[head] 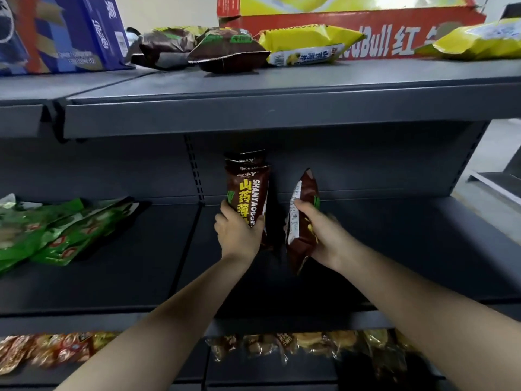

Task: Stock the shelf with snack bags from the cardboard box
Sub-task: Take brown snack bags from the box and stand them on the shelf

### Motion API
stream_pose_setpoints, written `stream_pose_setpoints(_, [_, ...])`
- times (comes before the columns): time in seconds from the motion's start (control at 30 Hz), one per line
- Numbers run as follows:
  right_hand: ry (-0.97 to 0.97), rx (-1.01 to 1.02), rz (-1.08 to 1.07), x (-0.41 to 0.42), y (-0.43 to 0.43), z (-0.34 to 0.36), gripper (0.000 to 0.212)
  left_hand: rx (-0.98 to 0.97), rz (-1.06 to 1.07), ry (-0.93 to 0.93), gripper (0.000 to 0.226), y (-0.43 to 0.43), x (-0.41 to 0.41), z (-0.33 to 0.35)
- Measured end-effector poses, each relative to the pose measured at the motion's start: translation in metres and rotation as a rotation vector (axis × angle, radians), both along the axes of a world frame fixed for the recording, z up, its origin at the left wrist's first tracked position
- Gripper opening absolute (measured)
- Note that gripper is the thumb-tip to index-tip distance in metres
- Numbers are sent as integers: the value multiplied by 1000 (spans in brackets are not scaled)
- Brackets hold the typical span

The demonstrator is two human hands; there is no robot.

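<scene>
Both my hands reach into the middle shelf (394, 244) of a dark grey rack. My left hand (239, 232) grips the lower part of a small stack of brown snack bags (249, 187) with yellow lettering, held upright against the back panel. To its right, my right hand (318, 232) holds a single brown snack bag (300, 218), turned edge-on and upright above the shelf. The red cardboard box (366, 32) stands on the top shelf with yellow bags inside it.
Green snack bags (50, 235) lie flat at the left of the middle shelf. On the top shelf lie brown bags (225, 49), yellow bags (307, 43) and a blue carton (64, 32). Orange and clear snack packs (310, 345) fill the bottom shelf.
</scene>
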State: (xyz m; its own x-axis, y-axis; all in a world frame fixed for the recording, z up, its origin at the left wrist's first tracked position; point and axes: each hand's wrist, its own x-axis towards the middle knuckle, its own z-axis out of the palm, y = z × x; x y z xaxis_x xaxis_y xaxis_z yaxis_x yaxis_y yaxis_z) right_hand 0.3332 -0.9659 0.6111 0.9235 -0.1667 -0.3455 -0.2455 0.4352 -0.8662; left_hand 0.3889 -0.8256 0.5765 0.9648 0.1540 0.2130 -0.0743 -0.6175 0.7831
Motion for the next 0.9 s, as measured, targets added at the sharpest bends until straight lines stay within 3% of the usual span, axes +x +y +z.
stream_pose_setpoints(0.17, [2, -24, -76, 11, 2, -9, 59, 147, 97, -24, 90, -10, 16, -22])
stream_pose_setpoints(0.37, [1, -44, -57, 18, -2, -16, 61, 153, 149, -43, 101, -13, 29, -36])
stream_pose_setpoints(0.5, [-18, -53, -73, 24, 2, -18, 51, 111, 23, 84, 129, -10, 35, -37])
stream_pose_setpoints(0.6, [-18, -37, -77, 27, 3, -19, 51, 11, -144, 137, 133, 5, 38, -32])
stream_pose_setpoints(0.67, [-36, -32, -66, 29, 0, -20, 43, 204, -180, -41, 129, 21, 35, -28])
stream_pose_setpoints(0.73, [-67, -25, -67, 31, -4, -21, 25, 561, -193, -310, 124, 34, 31, -26])
stream_pose_setpoints(0.8, [-76, -30, -85, 32, -6, -20, 21, 827, -255, -514, 117, 41, 34, -28])
stream_pose_setpoints(0.9, [-75, -49, -88, 34, -7, -18, 24, 1010, -280, -613, 106, 42, 42, -34])
